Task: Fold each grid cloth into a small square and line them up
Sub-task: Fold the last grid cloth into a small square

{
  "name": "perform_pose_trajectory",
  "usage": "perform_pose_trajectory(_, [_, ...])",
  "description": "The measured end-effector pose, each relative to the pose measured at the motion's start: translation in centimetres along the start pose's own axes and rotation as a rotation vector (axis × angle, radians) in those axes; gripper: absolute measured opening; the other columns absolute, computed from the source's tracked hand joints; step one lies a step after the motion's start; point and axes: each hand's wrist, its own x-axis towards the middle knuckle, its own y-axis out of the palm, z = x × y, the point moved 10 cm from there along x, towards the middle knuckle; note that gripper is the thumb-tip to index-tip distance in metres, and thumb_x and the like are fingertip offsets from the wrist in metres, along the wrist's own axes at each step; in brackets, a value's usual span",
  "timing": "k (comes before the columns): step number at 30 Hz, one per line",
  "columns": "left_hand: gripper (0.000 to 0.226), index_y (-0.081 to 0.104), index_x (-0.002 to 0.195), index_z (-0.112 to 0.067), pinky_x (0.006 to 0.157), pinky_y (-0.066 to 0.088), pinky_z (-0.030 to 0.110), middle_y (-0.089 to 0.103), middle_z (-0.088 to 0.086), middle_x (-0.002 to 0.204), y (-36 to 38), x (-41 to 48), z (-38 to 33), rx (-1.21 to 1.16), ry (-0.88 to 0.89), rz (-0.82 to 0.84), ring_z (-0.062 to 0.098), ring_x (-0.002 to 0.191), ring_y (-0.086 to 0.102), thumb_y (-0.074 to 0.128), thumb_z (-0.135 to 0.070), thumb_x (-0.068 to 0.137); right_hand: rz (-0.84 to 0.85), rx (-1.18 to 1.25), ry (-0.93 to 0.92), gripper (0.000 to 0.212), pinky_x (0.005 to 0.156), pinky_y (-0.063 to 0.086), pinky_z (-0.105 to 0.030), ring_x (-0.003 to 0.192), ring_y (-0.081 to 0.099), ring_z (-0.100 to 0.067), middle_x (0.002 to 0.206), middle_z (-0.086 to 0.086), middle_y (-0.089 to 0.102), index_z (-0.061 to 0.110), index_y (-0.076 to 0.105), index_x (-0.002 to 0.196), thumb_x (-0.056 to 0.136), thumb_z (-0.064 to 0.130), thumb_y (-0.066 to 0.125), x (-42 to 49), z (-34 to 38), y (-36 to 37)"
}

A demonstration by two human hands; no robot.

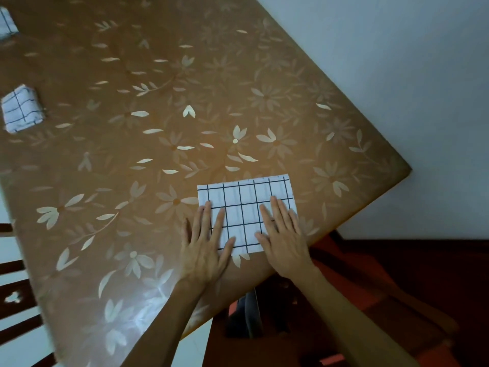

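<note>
A white cloth with a dark grid (244,205) lies folded into a flat rectangle near the table's right front edge. My left hand (207,243) presses flat on its left part with straight fingers, partly on the table. On the cloth's right part my right hand (281,234) lies flat, fingers straight. A small folded grid cloth (22,109) sits at the far left of the table. Part of another grid cloth (5,22) shows at the upper left corner, cut off by the frame.
The brown table (158,115) has a flower pattern; its corner is at the right, beside a pale wall (397,62). A dark wooden chair (16,303) stands at the lower left. A red seat (357,274) is below the table edge.
</note>
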Motion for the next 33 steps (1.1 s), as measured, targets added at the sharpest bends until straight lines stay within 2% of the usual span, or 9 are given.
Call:
perform_pose_trajectory(8, [0.073, 0.013, 0.159, -0.023, 0.12, 0.014, 0.058, -0.001, 0.007, 0.167, 0.3, 0.1, 0.2, 0.023, -0.009, 0.045, 0.026, 0.154, 0.001, 0.025, -0.062, 0.098, 0.007, 0.072, 0.183, 0.068, 0.123, 0.013, -0.043, 0.152, 0.004, -0.022, 0.165, -0.008, 0.005, 0.017, 0.015, 0.157, 0.101, 0.054, 0.019, -2.2, -5.0, -0.9])
perform_pose_trajectory(11, [0.074, 0.013, 0.159, -0.024, 0.121, 0.012, 0.058, -0.001, 0.007, 0.167, 0.4, 0.2, 0.3, 0.026, -0.01, 0.066, 0.025, 0.154, 0.0, 0.02, -0.064, 0.097, -0.061, 0.226, 0.271, 0.06, 0.116, 0.03, -0.044, 0.145, 0.026, -0.024, 0.159, -0.008, 0.028, 0.015, 0.035, 0.15, 0.099, 0.048, 0.037, -3.6, -5.0, -2.1])
perform_pose_trajectory(17, [0.08, 0.02, 0.157, -0.016, 0.117, 0.026, 0.056, 0.016, 0.011, 0.165, -0.8, 0.4, 0.2, -0.041, -0.02, 0.029, 0.028, 0.152, 0.017, 0.028, -0.064, 0.095, -0.053, 0.197, 0.061, 0.024, 0.096, 0.049, -0.05, 0.127, 0.047, -0.035, 0.139, -0.009, 0.048, 0.021, 0.066, 0.107, 0.085, 0.028, 0.073, -5.0, -3.6, -2.6])
perform_pose_trajectory(20, [0.07, 0.04, 0.15, -0.012, 0.115, 0.03, 0.056, 0.026, 0.014, 0.162, -2.4, 0.1, -0.7, -0.04, 0.031, -0.033, 0.032, 0.149, 0.026, 0.03, -0.057, 0.097, -0.149, 0.185, 0.045, 0.004, 0.089, 0.051, -0.049, 0.117, 0.053, -0.03, 0.13, -0.006, 0.058, 0.017, 0.068, 0.086, 0.087, 0.015, 0.071, -4.7, -3.4, -4.7])
perform_pose_trajectory(25, [0.066, 0.044, 0.146, -0.018, 0.12, 0.018, 0.055, 0.035, 0.007, 0.159, -4.5, -1.9, -5.2, -0.116, 0.272, -0.087, 0.025, 0.15, 0.026, 0.035, -0.061, 0.096, -0.261, 0.245, -0.087, 0.022, 0.101, 0.036, -0.029, 0.121, 0.052, -0.015, 0.111, 0.006, 0.066, 0.019, 0.067, 0.095, 0.096, 0.027, 0.046, -4.8, -1.0, -9.6])
perform_pose_trajectory(27, [0.059, 0.048, 0.141, -0.021, 0.115, 0.032, 0.047, 0.054, 0.003, 0.145, -5.2, -2.1, -6.8, -0.202, 0.329, -0.075, 0.024, 0.136, 0.049, 0.05, -0.055, 0.093, -0.266, 0.239, -0.155, 0.02, 0.101, 0.034, -0.025, 0.12, 0.052, -0.014, 0.105, 0.008, 0.065, 0.02, 0.067, 0.098, 0.098, 0.027, 0.047, -4.8, 0.3, -11.4])
perform_pose_trajectory(29, [0.051, 0.048, 0.136, -0.027, 0.092, 0.051, 0.039, 0.071, 0.0, 0.115, -6.8, -1.8, -7.1, -0.314, 0.275, -0.087, 0.025, 0.105, 0.067, 0.065, -0.039, 0.09, -0.277, 0.248, -0.219, 0.018, 0.099, 0.038, -0.028, 0.117, 0.054, -0.014, 0.103, 0.007, 0.066, 0.02, 0.068, 0.099, 0.099, 0.027, 0.051, -4.6, 1.8, -13.2])
perform_pose_trajectory(31, [0.048, 0.046, 0.138, -0.035, 0.075, 0.052, 0.036, 0.074, -0.001, 0.099, -7.5, -1.0, -6.7, -0.439, 0.171, 0.013, 0.025, 0.091, 0.068, 0.06, -0.029, 0.092, -0.323, 0.266, -0.273, 0.014, 0.094, 0.042, -0.031, 0.112, 0.057, -0.014, 0.101, 0.006, 0.068, 0.019, 0.07, 0.1, 0.097, 0.026, 0.058, -4.6, 2.9, -15.2])
perform_pose_trajectory(33, [0.036, 0.055, 0.126, -0.041, 0.071, 0.051, 0.033, 0.074, -0.004, 0.09, -7.7, -0.7, -6.5, -0.531, 0.135, 0.091, 0.018, 0.082, 0.068, 0.051, -0.03, 0.092, -0.321, 0.321, -0.264, 0.017, 0.094, 0.043, -0.033, 0.113, 0.056, -0.012, 0.109, 0.008, 0.067, 0.02, 0.068, 0.108, 0.093, 0.029, 0.066, -4.8, 2.8, -16.5])
